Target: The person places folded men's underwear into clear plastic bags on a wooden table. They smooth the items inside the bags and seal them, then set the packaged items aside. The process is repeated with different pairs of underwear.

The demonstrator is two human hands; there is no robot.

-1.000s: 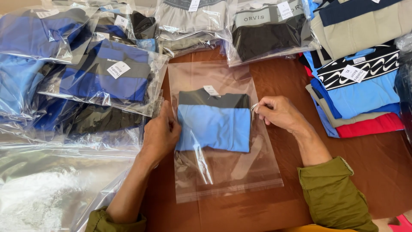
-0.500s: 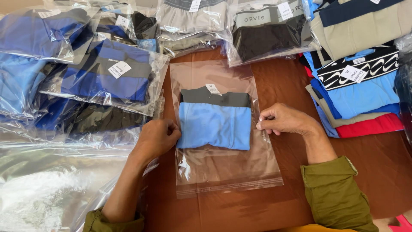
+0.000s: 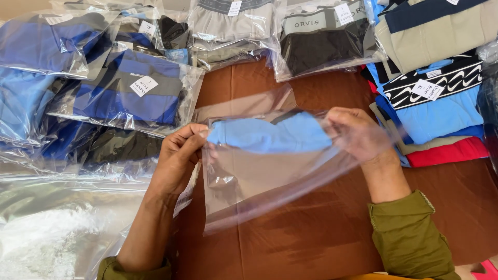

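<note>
Hands lift a bagged blue garment off the table

Both hands hold a clear plastic bag (image 3: 259, 181) just above the brown table (image 3: 321, 238), in the middle of the scene. Inside, near the bag's far edge, sits a folded light-blue garment (image 3: 270, 136) with a dark band showing behind it. The left hand (image 3: 176, 161) pinches the bag's left edge — fingers curled narrow, thumb pressed against the plastic beside the garment's end. The right hand (image 3: 358, 132) grips the right edge the same way, its fingers closed over the plastic and the cloth within; an olive sleeve (image 3: 410, 238) covers that forearm.

To the far left lie stacks of packed garments (image 3: 124, 93) in blue and black, some bearing white labels. Empty clear bags (image 3: 46, 228) lie at the near left. On the far right — well apart from the hands — sits a pile of unbagged folded clothes (image 3: 441, 103) in blue, red, beige and black.
</note>
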